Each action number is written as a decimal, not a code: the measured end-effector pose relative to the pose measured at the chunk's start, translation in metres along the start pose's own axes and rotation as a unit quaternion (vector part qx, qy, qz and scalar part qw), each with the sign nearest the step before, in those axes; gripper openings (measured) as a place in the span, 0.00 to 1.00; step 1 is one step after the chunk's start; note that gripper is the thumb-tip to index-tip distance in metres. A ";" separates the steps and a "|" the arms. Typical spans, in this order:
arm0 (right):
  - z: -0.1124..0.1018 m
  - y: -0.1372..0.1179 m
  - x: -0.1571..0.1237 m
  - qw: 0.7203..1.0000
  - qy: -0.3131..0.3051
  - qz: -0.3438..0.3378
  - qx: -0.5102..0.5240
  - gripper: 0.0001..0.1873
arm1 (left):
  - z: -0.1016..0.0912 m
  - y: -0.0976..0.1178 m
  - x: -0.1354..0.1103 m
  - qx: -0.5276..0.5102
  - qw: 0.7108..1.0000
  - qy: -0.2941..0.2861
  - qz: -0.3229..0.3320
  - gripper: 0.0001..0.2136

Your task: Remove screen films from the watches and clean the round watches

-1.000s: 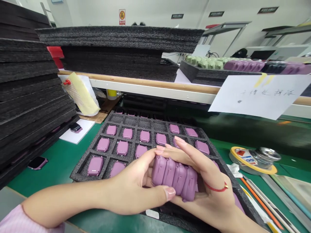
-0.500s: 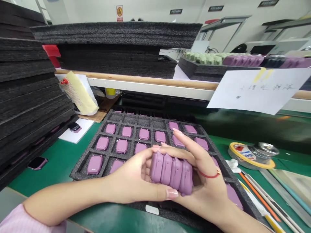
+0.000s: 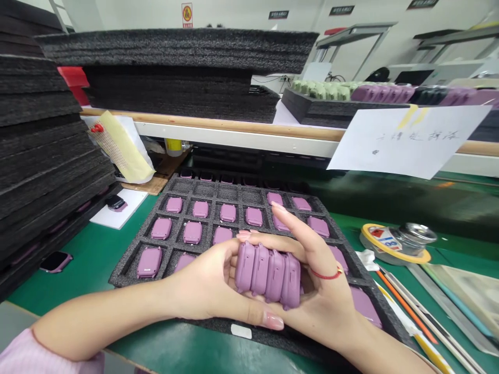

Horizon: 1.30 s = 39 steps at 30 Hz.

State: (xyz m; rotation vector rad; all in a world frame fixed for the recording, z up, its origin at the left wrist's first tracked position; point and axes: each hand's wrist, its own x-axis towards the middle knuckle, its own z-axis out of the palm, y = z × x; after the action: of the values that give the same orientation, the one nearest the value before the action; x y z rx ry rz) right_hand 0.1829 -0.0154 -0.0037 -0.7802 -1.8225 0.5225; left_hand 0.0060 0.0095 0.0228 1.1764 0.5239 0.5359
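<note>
My left hand [image 3: 216,283] and my right hand [image 3: 325,291] are cupped together around a row of several purple smartwatch cases [image 3: 268,275]. The cases stand face to face, with their side edges and small button slots toward me. My left fingers and thumb close round the left end, while my right palm and fingers support the row from behind and below. The right index finger sticks up, apart from the cases. Beneath my hands lies a black foam tray [image 3: 171,249], with purple watch cases [image 3: 150,261] back up in many of its pockets.
Tall stacks of black foam trays stand at left [image 3: 39,156] and on the shelf [image 3: 195,118]. A yellow-rimmed tape roll [image 3: 376,246], a metal-topped bottle [image 3: 417,236] and long thin tools [image 3: 413,306] lie at right. A loose watch [image 3: 56,262] rests at left.
The view has shifted slightly, so the scene sits a little farther left and higher. Both hands keep the same hold on the row of watch cases.
</note>
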 end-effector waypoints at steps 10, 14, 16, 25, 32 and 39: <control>0.002 0.002 0.001 0.985 -0.085 -0.102 -0.107 0.45 | -0.002 -0.007 0.004 0.074 0.992 0.016 0.100 0.18; -0.001 0.003 0.003 0.993 -0.076 -0.063 -0.071 0.51 | -0.001 -0.010 -0.002 0.152 0.973 0.106 0.139 0.23; -0.004 0.006 0.003 1.000 -0.028 0.008 0.009 0.41 | 0.000 -0.012 -0.005 0.203 0.958 0.128 0.158 0.21; 0.001 0.003 0.008 0.940 -0.102 0.234 0.227 0.45 | -0.001 -0.019 -0.003 0.317 0.903 0.108 0.270 0.12; 0.003 -0.006 0.007 0.988 -0.014 0.131 0.081 0.54 | -0.001 -0.026 -0.008 0.318 0.908 0.104 0.253 0.31; 0.001 -0.001 0.002 1.000 0.000 0.030 0.007 0.53 | 0.000 -0.010 -0.002 0.012 0.999 0.034 0.028 0.38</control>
State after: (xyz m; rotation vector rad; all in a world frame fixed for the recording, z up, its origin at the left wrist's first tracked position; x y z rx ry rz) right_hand 0.1809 -0.0149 -0.0021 -0.8274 -1.7978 0.5735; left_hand 0.0057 0.0059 0.0134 1.2021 0.5589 0.6204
